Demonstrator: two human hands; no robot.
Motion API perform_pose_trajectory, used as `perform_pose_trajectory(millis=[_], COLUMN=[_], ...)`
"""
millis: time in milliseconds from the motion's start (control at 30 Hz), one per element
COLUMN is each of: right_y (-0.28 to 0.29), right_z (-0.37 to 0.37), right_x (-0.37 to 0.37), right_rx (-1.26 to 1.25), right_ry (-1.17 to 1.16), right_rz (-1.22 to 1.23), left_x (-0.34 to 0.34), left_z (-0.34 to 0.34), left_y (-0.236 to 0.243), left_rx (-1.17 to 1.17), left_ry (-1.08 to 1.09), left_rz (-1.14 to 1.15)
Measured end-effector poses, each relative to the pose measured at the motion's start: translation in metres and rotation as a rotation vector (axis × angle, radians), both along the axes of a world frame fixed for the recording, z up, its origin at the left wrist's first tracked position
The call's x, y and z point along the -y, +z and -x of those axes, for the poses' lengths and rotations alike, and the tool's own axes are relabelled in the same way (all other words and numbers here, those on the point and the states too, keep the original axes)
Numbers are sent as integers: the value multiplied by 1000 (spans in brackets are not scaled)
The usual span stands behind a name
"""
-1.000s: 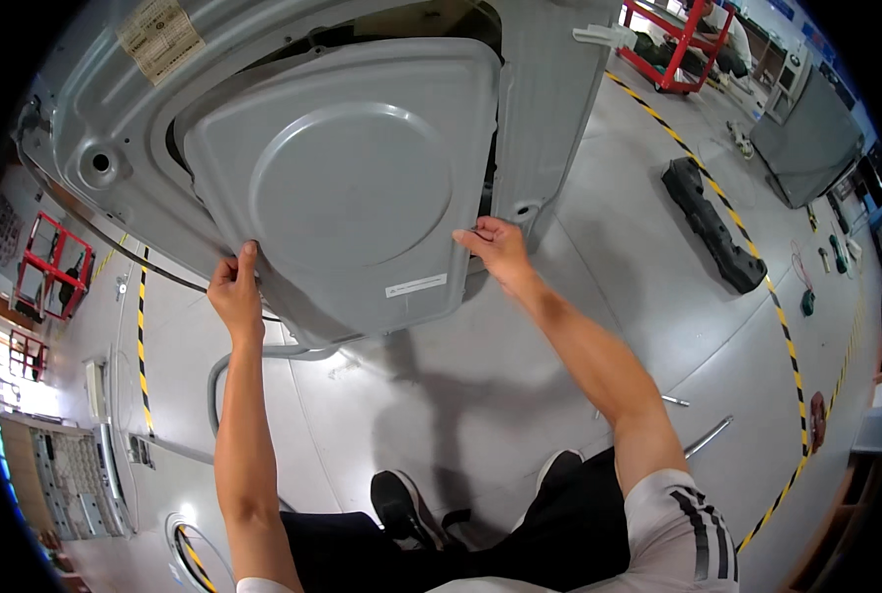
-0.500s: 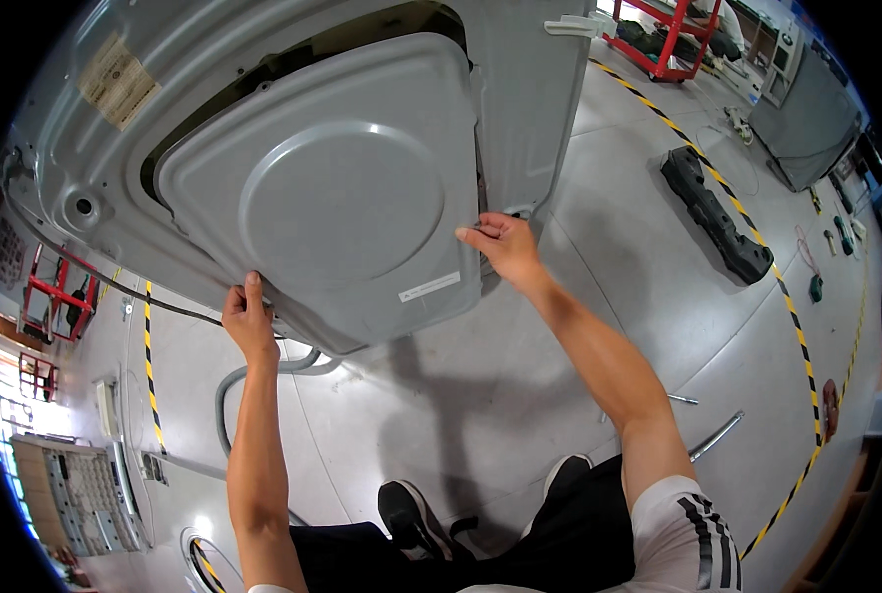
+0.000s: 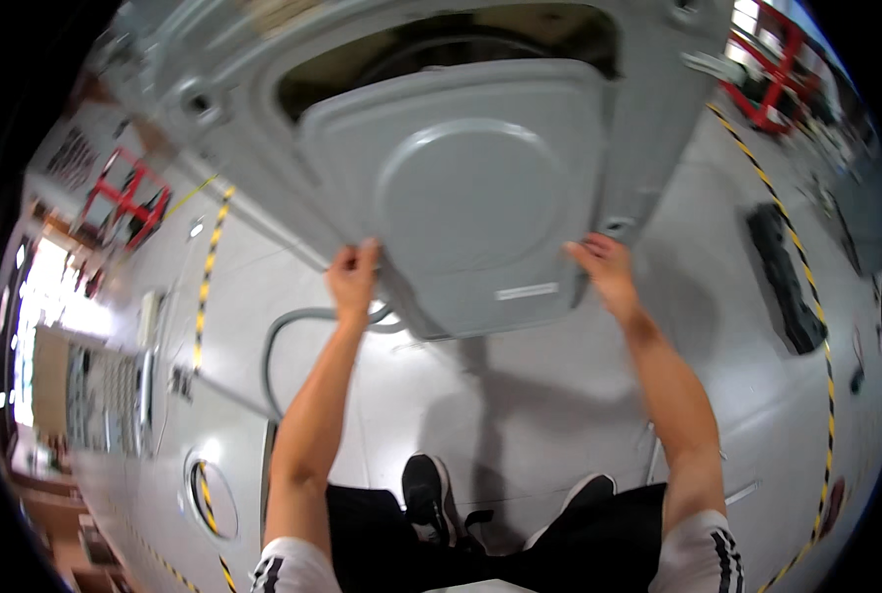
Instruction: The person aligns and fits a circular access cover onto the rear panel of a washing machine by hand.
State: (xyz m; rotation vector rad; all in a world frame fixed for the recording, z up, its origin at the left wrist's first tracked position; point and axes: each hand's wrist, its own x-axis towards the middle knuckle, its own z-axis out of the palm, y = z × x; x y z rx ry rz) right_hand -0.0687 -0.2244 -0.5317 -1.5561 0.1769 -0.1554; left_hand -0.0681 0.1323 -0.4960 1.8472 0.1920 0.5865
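A grey metal cover panel (image 3: pixel 470 198) with a raised ring and a small white label hangs slanted against the back of a grey machine casing (image 3: pixel 648 148). Its upper edge stands away from a dark opening (image 3: pixel 441 42) in the casing. My left hand (image 3: pixel 353 280) pinches the panel's lower left edge between thumb and fingers. On the lower right edge, my right hand (image 3: pixel 604 269) has a similar pinch grip. The fingertips behind the edge are partly hidden, and the picture is somewhat blurred.
A grey hose (image 3: pixel 281 341) curves down behind my left forearm. To the right, a long black moulded part (image 3: pixel 787 282) lies on the floor beside yellow-black tape (image 3: pixel 826 381). Red trolleys (image 3: pixel 125 203) stand farther off, and a panel with a round hole (image 3: pixel 210 494) lies lower left.
The view has swung, shifting the scene rightward. The panel's upper edge has dropped lower, exposing more of the dark opening. Both hands stay on its sides.
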Motion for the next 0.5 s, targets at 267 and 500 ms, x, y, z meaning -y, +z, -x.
perform_pose_trajectory(millis=[267, 500], right_y=[-2, -11], right_z=[7, 5], right_x=[3, 11], right_rx=[-54, -32], right_ry=[102, 151], right_rz=[15, 17], left_x=[4, 1], left_z=[15, 13], left_y=[-1, 0], left_rx=[-74, -65], left_ry=[-32, -60], left_rz=[101, 177])
